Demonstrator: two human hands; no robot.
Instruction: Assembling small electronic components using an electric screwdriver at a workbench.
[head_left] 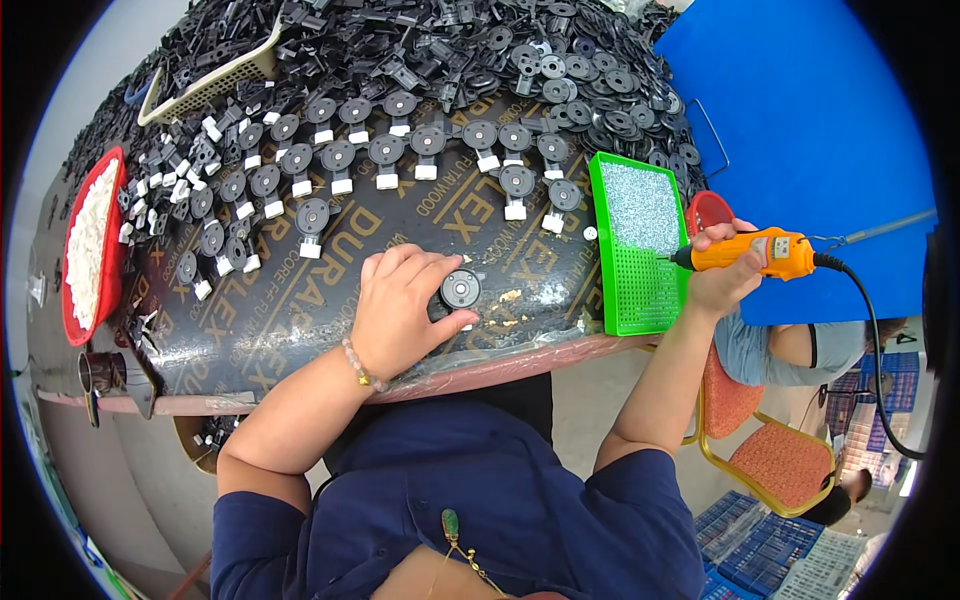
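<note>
My left hand (400, 305) is closed around the rim of a black round plastic part (461, 289), thumb and fingers on its sides, flat on the dark table. My right hand (722, 285) grips an orange electric screwdriver (765, 254) lying nearly level. Its bit points left over the perforated lower half of a green tray (606, 290); whether it touches a screw there is too small to tell. Small silvery screws (640, 205) fill the tray's upper half. Beyond my left hand, black disc parts with white blocks (386, 155) stand in curved rows.
Black plastic parts (430, 60) heap along the far side, beside a cream basket (215, 88). A red basket (110, 270) of white pieces stands at left. A small red bowl (708, 208) is behind the screwdriver, whose black cord (872, 330) hangs at right. Another person's arm (790, 345) shows beyond.
</note>
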